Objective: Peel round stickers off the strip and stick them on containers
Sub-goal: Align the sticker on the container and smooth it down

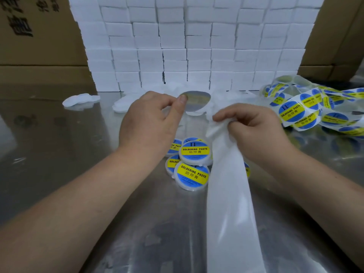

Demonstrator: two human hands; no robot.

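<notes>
Hands were apart: the left hand (149,123) pinched a round sticker (197,100) above the bench (74,154), and the right hand (254,128) gripped the bare white strip (228,194). Labelled containers (194,153) lay on the bench just below, between the two wrists.

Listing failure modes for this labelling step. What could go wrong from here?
1. The left hand pinches the peeled sticker by one edge only, so it could fold onto itself.
2. The empty backing that the right hand grips drapes across the labelled containers. A tug might scatter them.
3. The sticker strip lies tangled on the right and may snag when pulled.
</notes>
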